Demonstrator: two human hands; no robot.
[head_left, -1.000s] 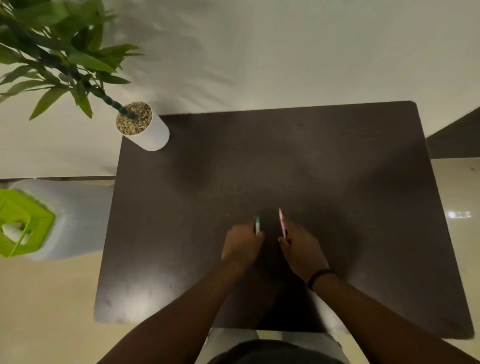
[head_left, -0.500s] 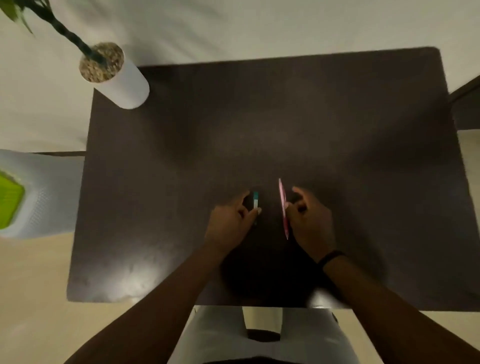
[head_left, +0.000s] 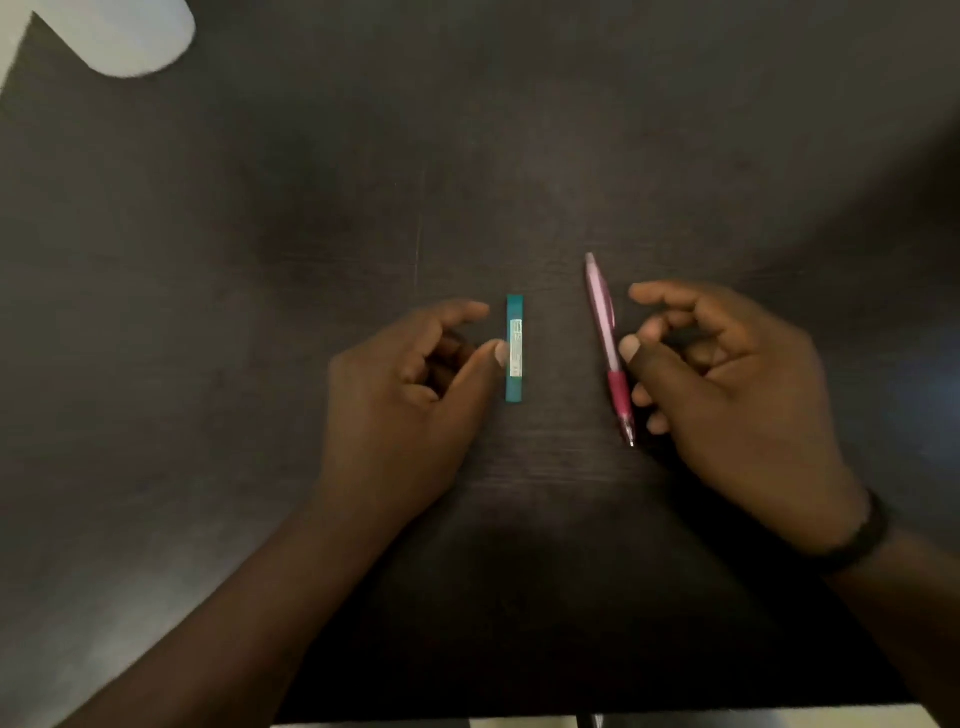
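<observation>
Left hand: fingers loosely curled, gripping nothing; thumb tip touches the teal case lying flat mid-table.
Right hand: equally slack, thumb against the pink pen, right of the case.

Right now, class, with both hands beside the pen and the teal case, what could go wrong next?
The pink pen lies loose beside the right hand; a nudge could roll it. The slim teal case lies flat on the table by the left hand; a pinch might slip.
</observation>
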